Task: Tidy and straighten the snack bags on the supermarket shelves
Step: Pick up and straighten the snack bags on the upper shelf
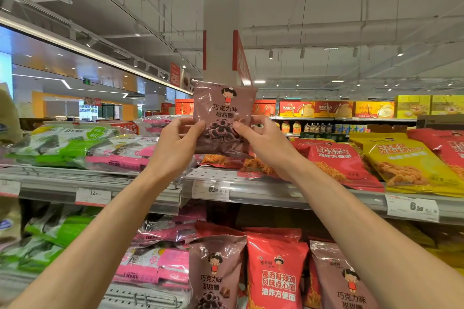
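Head view: left hand [175,144] and right hand [263,142] both pinch mauve snack bag [224,108] upright above top shelf [276,193].

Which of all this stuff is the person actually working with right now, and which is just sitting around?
In hand:
- brown chocolate-ring snack bag, held upright by the left hand and right hand
- top shelf below it

Just around:
- red noodle-snack bags
- yellow snack bags
- green seaweed packs
- price tags

Bright ceiling lights [259,81], glare on bags, wide-angle bending at edges.
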Demonstrator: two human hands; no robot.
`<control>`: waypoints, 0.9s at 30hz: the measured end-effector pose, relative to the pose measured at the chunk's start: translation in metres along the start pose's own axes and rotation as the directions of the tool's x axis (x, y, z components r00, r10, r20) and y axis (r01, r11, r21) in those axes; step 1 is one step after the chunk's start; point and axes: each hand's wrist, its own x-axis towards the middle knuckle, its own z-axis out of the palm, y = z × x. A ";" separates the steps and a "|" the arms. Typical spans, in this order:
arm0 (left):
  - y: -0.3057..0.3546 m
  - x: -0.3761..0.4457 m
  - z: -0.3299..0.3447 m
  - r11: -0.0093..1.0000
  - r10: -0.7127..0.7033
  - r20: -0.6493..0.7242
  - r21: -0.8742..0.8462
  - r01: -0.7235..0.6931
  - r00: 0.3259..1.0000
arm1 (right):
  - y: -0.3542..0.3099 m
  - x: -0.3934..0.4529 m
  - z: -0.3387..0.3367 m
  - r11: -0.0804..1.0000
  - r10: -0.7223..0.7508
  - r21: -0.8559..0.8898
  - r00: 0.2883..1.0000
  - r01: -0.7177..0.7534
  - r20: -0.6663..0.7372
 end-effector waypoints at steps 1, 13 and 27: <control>0.004 -0.003 0.001 1.000 -0.002 -0.001 -0.012 0.002 1.000 | -0.002 -0.002 0.000 0.999 0.004 0.044 1.000 -0.004 -0.006; 0.021 -0.066 0.039 0.987 0.003 0.166 -0.159 0.024 0.986 | -0.002 -0.070 -0.046 0.998 0.054 0.025 0.994 -0.052 -0.100; 0.006 -0.150 0.110 0.970 -0.078 0.227 -0.208 0.126 0.971 | 0.041 -0.202 -0.150 0.985 0.126 -0.079 0.954 -0.152 -0.271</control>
